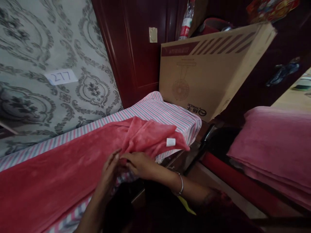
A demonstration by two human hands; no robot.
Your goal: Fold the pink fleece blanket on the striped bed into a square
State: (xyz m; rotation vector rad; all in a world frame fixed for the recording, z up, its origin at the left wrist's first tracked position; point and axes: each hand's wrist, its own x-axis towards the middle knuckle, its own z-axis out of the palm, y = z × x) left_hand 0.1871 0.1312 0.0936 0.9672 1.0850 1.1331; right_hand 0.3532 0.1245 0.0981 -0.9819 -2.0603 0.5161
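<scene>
Past the left hand [109,173], a grey wall [36,48] with scrolling dark medallions carries a white slip [63,77] numbered 277. Beyond the right hand [141,164] stands glossy dark-red panelling [139,48] with a pale plate [153,35]; ahead and rightward, a cardboard carton [201,71] stands before it. Light is dim around both hands, brighter far to their right.
</scene>
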